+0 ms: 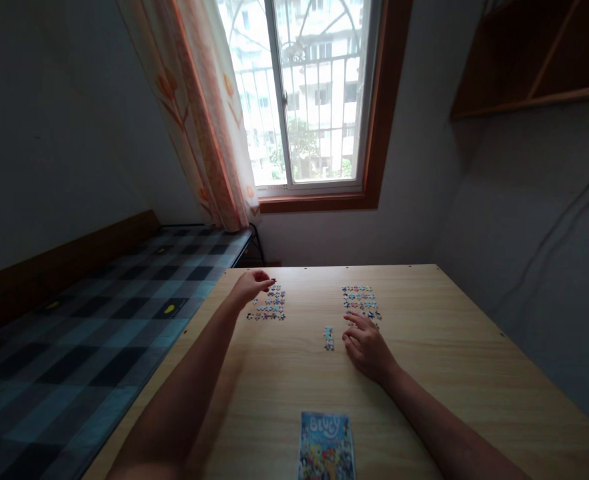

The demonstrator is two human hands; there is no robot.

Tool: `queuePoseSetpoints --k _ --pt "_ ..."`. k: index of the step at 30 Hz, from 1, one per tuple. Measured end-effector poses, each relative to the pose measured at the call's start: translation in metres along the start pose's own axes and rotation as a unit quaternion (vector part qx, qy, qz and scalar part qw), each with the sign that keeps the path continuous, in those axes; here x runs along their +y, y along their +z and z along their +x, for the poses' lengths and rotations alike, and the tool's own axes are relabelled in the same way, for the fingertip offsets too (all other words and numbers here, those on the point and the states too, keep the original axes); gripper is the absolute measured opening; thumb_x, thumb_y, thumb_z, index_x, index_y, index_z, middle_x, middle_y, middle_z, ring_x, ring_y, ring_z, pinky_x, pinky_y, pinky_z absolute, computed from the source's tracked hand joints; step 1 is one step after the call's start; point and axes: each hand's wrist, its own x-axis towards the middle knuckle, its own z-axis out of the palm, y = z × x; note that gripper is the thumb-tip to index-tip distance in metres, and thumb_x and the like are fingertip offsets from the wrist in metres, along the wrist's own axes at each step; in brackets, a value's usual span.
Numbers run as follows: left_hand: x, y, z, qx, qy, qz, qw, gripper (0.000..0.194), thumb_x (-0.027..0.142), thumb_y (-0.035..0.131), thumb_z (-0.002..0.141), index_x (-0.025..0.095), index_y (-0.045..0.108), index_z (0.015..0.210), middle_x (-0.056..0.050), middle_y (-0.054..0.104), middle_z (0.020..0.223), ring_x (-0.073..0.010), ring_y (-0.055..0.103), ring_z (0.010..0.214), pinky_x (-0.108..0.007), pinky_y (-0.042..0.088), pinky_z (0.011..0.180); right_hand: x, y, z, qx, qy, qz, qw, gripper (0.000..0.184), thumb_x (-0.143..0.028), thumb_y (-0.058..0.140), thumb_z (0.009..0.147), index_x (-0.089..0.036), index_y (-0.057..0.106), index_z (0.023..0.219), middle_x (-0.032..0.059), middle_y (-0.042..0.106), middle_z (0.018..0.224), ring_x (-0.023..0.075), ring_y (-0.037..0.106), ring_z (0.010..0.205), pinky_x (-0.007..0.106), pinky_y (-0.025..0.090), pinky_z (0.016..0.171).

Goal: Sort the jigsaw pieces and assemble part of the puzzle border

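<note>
While left hand pinches small piece, puzzle strip lies beside right hand, whose hold unclear.

This looks like a bedroom in a home: a checked bed fills the lower left, and a flowery curtain hangs by the window up top.

Multicoloured puzzle pieces, pale tan tabletop, blue-black checked bedding, orange-flowered curtain
</note>
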Motion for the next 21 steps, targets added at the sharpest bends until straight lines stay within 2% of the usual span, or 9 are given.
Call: queuePoseSetpoints --k 2,5,7,10,15,21 --pt "0.018 0.020 -0.028 -0.064 0.071 -0.104 0.990 0.031 0.042 0.070 0.080 0.014 0.069 0.091 -0.006 0.072 0.074 -0.0162 0.066 0.065 -0.021 0.043 0.053 0.000 -0.001 0.000 -0.003 0.000 0.002 1.000 0.018 -0.017 0.054 0.089 -0.021 0.069 0.081 0.0114 0.062 0.125 0.0305 0.048 0.129 0.054 0.040 0.108" --pt "0.041 0.062 -0.074 -0.164 0.138 -0.137 0.967 0.022 0.037 0.072 0.076 0.016 0.072 0.082 -0.003 0.073 0.073 -0.0139 0.063 0.057 -0.022 0.046 0.054 0.000 -0.003 0.001 -0.009 0.001 0.005 1.000 0.018 -0.017 0.054 0.089 -0.021 0.069 0.080 0.0117 0.062 0.124 0.0306 0.049 0.127 0.054 0.039 0.108" --pt "0.050 0.090 -0.100 -0.180 0.156 -0.123 0.964 0.015 0.031 0.069 0.078 0.017 0.073 0.082 -0.002 0.073 0.072 -0.0137 0.063 0.057 -0.022 0.046 0.055 -0.002 -0.005 0.001 -0.011 0.004 0.007 1.000 0.018 -0.017 0.054 0.089 -0.021 0.070 0.081 0.0119 0.062 0.124 0.0309 0.049 0.127 0.054 0.039 0.108" --pt "0.054 0.118 -0.122 -0.152 0.193 -0.073 0.967 0.012 0.022 0.066 0.079 0.018 0.077 0.081 -0.002 0.075 0.075 -0.0155 0.067 0.067 -0.024 0.049 0.064 -0.004 -0.008 0.000 -0.012 0.004 0.011 1.000 0.017 -0.017 0.055 0.089 -0.021 0.071 0.083 0.0117 0.062 0.124 0.0310 0.049 0.127 0.054 0.039 0.108" --pt "0.050 0.131 -0.129 -0.113 0.191 -0.066 0.973 0.017 0.019 0.063 0.081 0.022 0.079 0.087 -0.003 0.078 0.086 -0.0175 0.071 0.080 -0.026 0.051 0.075 -0.006 -0.010 -0.002 -0.028 -0.017 0.019 0.999 0.017 -0.015 0.058 0.087 -0.023 0.073 0.090 0.0097 0.063 0.125 0.0302 0.047 0.130 0.054 0.040 0.108" --pt "0.047 0.136 -0.133 -0.089 0.169 -0.053 0.980 0.018 0.018 0.064 0.081 0.024 0.080 0.089 -0.002 0.078 0.088 -0.0174 0.071 0.079 -0.025 0.051 0.073 -0.004 -0.008 -0.001 -0.054 -0.043 0.012 0.998 0.030 -0.008 0.064 0.080 -0.028 0.075 0.100 0.0059 0.061 0.133 0.0297 0.046 0.132 0.054 0.038 0.109"
